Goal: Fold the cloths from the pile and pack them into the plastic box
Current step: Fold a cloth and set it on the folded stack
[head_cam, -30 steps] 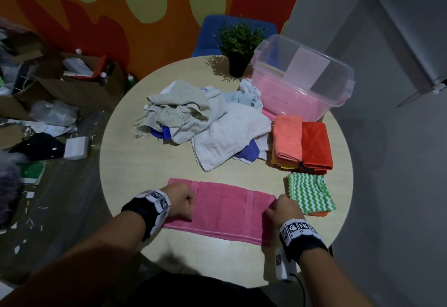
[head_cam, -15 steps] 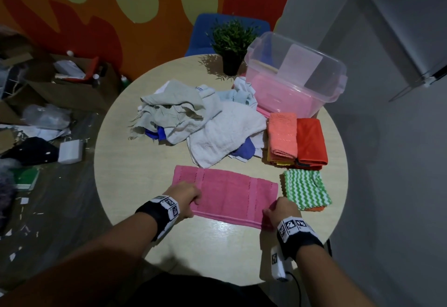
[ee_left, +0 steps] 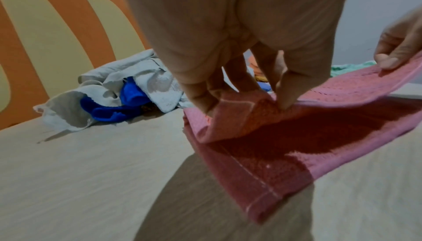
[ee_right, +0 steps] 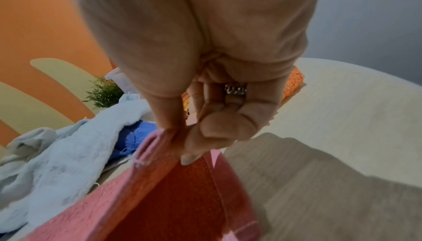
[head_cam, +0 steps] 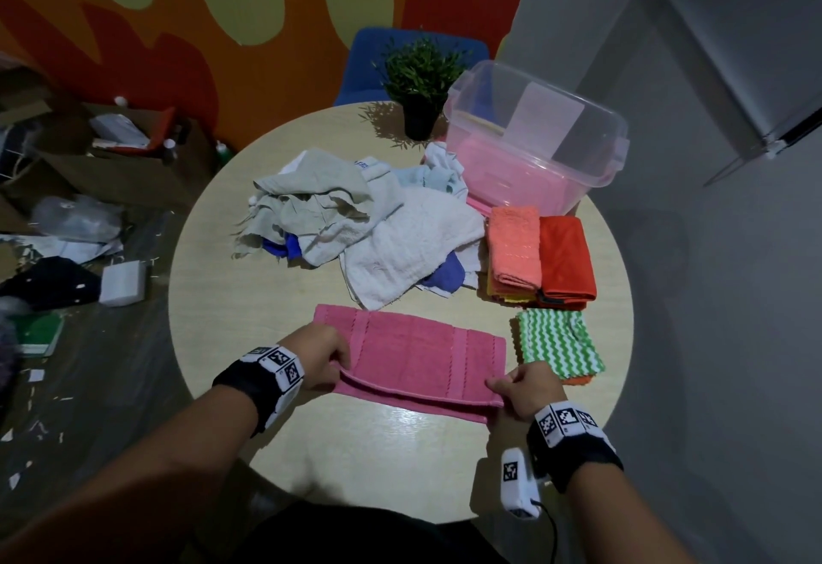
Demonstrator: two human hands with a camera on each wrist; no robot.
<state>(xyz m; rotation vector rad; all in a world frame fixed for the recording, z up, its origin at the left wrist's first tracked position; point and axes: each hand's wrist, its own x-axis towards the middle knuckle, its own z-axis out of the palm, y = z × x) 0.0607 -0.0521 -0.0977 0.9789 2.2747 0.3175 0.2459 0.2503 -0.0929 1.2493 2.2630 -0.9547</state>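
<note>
A pink towel (head_cam: pixel 413 354) lies folded lengthwise on the round table (head_cam: pixel 249 305) near its front edge. My left hand (head_cam: pixel 329 359) pinches the upper layer's left end (ee_left: pixel 246 104), lifting it off the lower layer. My right hand (head_cam: pixel 511 390) pinches the right end (ee_right: pixel 180 142) between thumb and forefinger. Behind lies the pile of unfolded cloths (head_cam: pixel 356 225), grey, white and blue. The clear plastic box (head_cam: pixel 533 150), with pink inside, stands at the back right.
Folded orange and red cloths (head_cam: pixel 540 256) are stacked in front of the box, and a green-and-white zigzag cloth (head_cam: pixel 558 341) lies nearer. A potted plant (head_cam: pixel 420 83) stands at the table's far edge before a blue chair. Cardboard boxes and clutter cover the floor at left.
Both hands have drawn the towel's near edge up and away from me, folding it over onto itself. The towel is now narrower and sits farther from the table's front edge.
</note>
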